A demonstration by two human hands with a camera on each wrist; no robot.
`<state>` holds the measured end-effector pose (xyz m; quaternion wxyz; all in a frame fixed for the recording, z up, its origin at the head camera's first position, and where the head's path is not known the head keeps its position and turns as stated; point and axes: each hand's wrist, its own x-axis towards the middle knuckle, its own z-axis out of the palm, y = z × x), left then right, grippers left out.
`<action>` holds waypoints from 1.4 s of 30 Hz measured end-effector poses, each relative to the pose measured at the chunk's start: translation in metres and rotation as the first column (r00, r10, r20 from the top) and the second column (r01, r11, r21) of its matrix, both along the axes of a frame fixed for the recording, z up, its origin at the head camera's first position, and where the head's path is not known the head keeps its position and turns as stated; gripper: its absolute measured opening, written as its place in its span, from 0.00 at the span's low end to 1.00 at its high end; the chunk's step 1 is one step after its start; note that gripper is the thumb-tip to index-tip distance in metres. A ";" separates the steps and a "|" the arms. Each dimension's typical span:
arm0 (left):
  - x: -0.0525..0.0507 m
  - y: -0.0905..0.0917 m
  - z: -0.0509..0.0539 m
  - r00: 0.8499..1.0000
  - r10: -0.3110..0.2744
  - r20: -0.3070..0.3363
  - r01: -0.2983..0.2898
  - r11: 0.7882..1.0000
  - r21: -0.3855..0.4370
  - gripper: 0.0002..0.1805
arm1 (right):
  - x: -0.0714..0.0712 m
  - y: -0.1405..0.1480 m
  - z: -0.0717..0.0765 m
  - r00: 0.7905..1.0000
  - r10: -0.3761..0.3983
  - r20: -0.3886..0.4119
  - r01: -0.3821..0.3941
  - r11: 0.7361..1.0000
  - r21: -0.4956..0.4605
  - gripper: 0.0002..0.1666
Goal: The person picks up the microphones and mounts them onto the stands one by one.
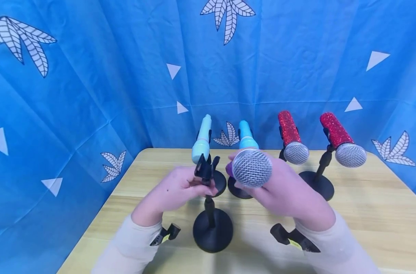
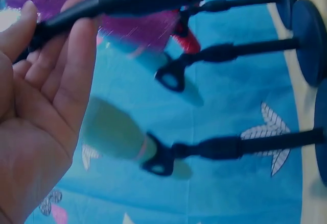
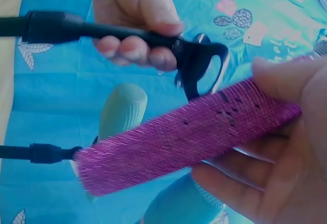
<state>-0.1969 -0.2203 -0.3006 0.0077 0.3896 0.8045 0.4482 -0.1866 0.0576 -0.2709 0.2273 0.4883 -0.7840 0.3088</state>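
My left hand (image 1: 182, 188) grips the upper stem of a black microphone stand (image 1: 213, 230), just under its clip (image 3: 207, 68). The stand's round base is on the table and no microphone sits in the clip. In my right hand (image 1: 283, 186) is a glittery purple microphone (image 3: 189, 137) with a silver mesh head (image 1: 252, 168) that faces the head camera. Thumb and fingers hold it round the body near the head. In the right wrist view, the purple body passes close by the clip; whether they touch I cannot tell.
Behind my hands, a mint green microphone (image 1: 202, 140) and a light blue microphone (image 1: 247, 137) rest on black stands. Two red glitter microphones (image 1: 290, 129) stand on the right on similar stands. A blue patterned cloth (image 1: 208, 76) hangs behind the wooden table (image 1: 146, 163).
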 end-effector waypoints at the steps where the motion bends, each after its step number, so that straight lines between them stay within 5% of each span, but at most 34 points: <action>1: 0.000 0.004 -0.001 1.000 0.010 -0.013 -0.010 1.000 0.003 0.02 | 0.000 0.000 0.001 1.000 0.000 -0.012 0.000 0.999 -0.039 0.20; 10: 0.006 0.025 -0.011 0.993 0.080 -0.085 -0.075 0.995 0.061 0.04 | -0.006 -0.010 0.002 0.998 -0.004 -0.056 -0.013 0.951 -0.309 0.34; 16: 0.004 0.037 -0.019 0.948 0.196 -0.253 -0.181 0.980 0.079 0.10 | -0.014 -0.015 0.001 0.998 -0.011 -0.059 -0.013 0.924 -0.383 0.37; 23: 0.001 0.040 -0.026 0.933 0.223 -0.282 -0.193 0.972 0.133 0.13 | -0.017 -0.029 0.000 0.999 0.034 0.010 -0.027 0.915 -0.402 0.38; 35: 0.001 0.041 -0.030 0.953 0.183 -0.240 -0.158 0.980 0.121 0.08 | -0.018 -0.041 0.001 0.994 0.088 -0.062 -0.105 0.922 -0.374 0.41; 42: -0.003 0.040 -0.031 0.926 0.180 -0.332 -0.153 0.983 0.105 0.05 | -0.019 -0.045 -0.003 0.986 0.149 -0.070 -0.164 0.931 -0.325 0.49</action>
